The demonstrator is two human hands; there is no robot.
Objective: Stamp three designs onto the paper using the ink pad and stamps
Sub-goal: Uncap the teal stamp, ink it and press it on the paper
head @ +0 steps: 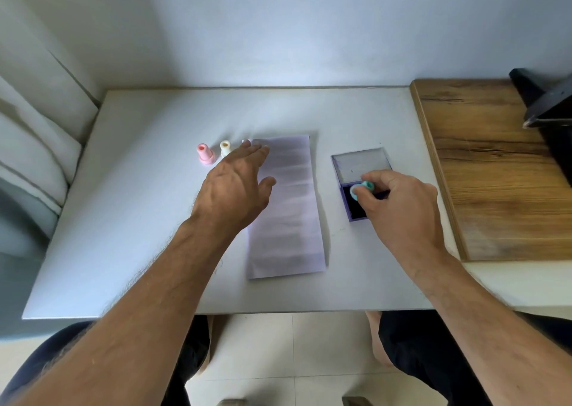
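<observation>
A long white paper [291,213] lies lengthwise in the middle of the white table [123,220]. My left hand [235,186] rests flat with spread fingers on the paper's upper left part. Left of it stand a pink stamp [204,154] and a cream stamp [225,148], both upright. To the right lies an open purple ink pad [351,203] with its clear lid [360,164] folded back. My right hand [399,201] holds a teal stamp [360,189], tilted, over the dark pad. I see no prints on the paper.
A wooden board [495,164] adjoins the table on the right, with a black object [548,102] at its far corner. A wall runs behind the table, and white cushions [34,145] sit at the left. My knees show below the front edge.
</observation>
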